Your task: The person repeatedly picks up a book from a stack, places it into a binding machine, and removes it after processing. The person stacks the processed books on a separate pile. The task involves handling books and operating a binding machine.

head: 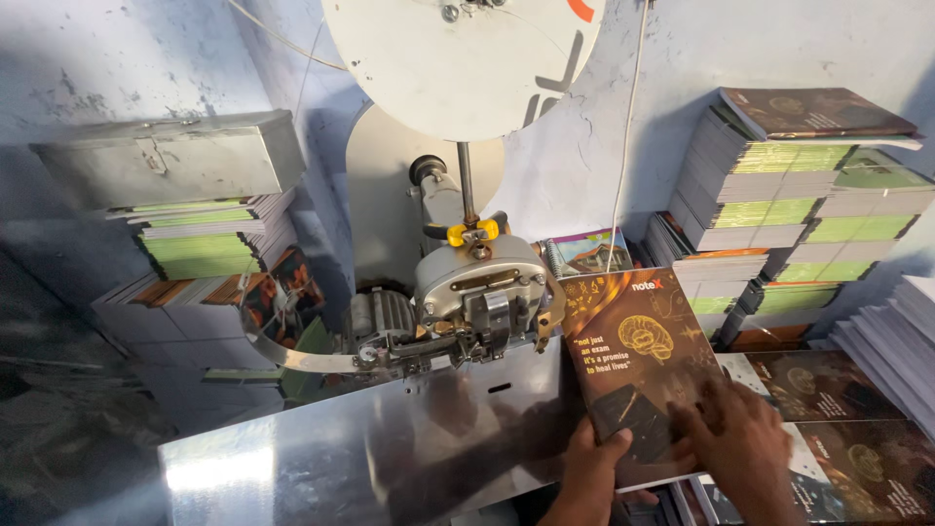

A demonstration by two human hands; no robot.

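1. Brown-covered notebook (638, 365): lying flat on steel machine table (390, 458), top edge just beside stitching head (477, 297).
2. Left hand (589, 477): fingers curled round lower left corner, thumb on cover, gripping.
3. Right hand (735, 438): fingers spread open, pressed flat on lower right cover.
4. Handling, judged: light, thin, flexible; glossy cover likely slippery.
5. Best held at spine edge and corner, palm flat on top against sliding.

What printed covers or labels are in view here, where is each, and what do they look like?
Brown booklet with an orange brain picture: on the shiny metal table, under both hands.
Matching brown booklets: lying flat at the right.
Green-edged booklet stacks: against the right wall.
Grey metal box: upper left, unlabelled.
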